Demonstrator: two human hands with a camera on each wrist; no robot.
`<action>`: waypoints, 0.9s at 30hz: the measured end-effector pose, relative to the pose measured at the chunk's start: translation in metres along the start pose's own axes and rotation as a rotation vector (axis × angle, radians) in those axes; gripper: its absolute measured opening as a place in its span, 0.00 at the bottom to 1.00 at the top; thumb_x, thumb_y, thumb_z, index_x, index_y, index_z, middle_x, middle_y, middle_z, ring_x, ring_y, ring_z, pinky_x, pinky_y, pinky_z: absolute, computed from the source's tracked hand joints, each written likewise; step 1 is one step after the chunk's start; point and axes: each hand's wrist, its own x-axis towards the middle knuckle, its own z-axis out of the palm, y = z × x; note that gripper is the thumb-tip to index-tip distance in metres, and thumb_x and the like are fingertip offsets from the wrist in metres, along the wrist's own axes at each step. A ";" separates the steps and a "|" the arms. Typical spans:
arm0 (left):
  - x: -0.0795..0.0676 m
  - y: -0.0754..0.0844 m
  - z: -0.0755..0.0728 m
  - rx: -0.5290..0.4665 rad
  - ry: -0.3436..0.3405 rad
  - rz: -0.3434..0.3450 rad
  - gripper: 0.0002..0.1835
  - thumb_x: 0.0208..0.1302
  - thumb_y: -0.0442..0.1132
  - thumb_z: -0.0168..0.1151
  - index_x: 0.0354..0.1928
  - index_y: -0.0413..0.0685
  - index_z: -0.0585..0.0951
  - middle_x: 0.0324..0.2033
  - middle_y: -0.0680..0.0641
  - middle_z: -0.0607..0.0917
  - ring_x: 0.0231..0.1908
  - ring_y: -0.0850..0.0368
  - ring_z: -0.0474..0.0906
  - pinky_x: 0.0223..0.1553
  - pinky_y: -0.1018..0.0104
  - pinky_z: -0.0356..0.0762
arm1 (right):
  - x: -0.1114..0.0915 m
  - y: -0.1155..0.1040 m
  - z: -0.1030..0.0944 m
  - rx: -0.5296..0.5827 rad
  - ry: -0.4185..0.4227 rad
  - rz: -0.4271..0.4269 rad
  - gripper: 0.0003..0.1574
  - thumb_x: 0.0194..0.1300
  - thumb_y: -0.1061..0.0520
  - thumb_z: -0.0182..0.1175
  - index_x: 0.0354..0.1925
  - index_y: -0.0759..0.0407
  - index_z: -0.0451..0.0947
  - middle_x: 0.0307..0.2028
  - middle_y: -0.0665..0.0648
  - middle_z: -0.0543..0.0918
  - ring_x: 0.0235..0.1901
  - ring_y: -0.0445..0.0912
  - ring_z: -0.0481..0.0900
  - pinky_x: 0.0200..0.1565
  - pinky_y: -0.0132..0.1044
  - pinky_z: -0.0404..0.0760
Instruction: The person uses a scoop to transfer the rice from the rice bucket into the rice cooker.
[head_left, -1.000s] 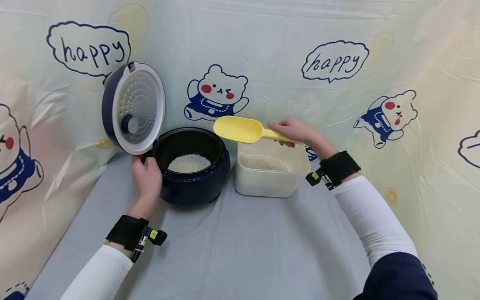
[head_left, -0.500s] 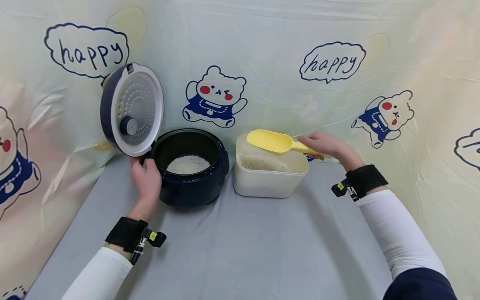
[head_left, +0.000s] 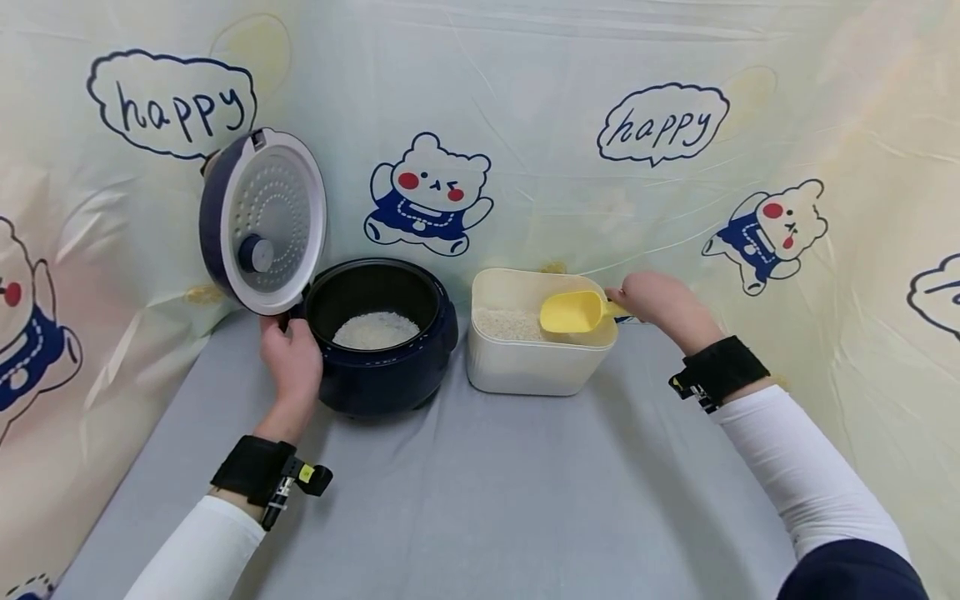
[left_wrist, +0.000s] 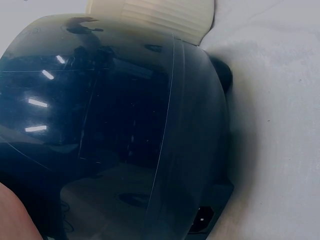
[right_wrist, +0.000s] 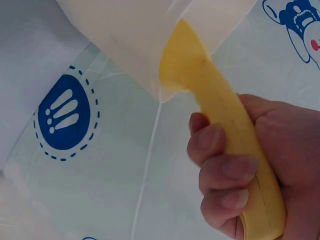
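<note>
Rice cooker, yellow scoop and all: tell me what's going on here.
A person's right-hand grip holds a yellow plastic scoop, its end inside the mouth of a cream, rounded rectangular tub of white, rice-like grains. The left-hand grip, partly hidden, is at the lid side of a round, glossy dark-blue rice cooker. Its round, grey-lined lid stands open; a white granular heap lies inside.

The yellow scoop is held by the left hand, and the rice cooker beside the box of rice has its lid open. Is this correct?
Not quite: the right hand holds the yellow scoop, as the head and right wrist views show. The rice cooker beside the box of rice does have its lid open.
</note>
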 end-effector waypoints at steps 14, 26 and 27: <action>-0.001 -0.001 -0.001 -0.001 -0.002 0.003 0.28 0.80 0.40 0.38 0.79 0.50 0.63 0.76 0.49 0.67 0.72 0.64 0.61 0.72 0.66 0.58 | 0.012 -0.022 0.019 -0.063 0.034 0.128 0.25 0.79 0.47 0.54 0.26 0.59 0.78 0.21 0.55 0.73 0.25 0.50 0.74 0.27 0.38 0.69; -0.003 0.000 0.000 0.027 0.027 0.029 0.27 0.79 0.40 0.39 0.76 0.46 0.66 0.73 0.46 0.71 0.69 0.62 0.64 0.70 0.66 0.60 | 0.032 -0.027 0.029 0.048 -0.098 0.079 0.33 0.82 0.46 0.49 0.17 0.55 0.69 0.16 0.52 0.72 0.19 0.46 0.71 0.28 0.38 0.68; -0.003 0.000 0.001 0.026 0.026 0.031 0.27 0.80 0.40 0.39 0.76 0.46 0.66 0.73 0.46 0.71 0.69 0.62 0.64 0.70 0.65 0.60 | 0.035 -0.027 0.030 0.061 -0.109 0.083 0.33 0.82 0.45 0.48 0.17 0.54 0.68 0.15 0.52 0.72 0.19 0.46 0.70 0.28 0.38 0.68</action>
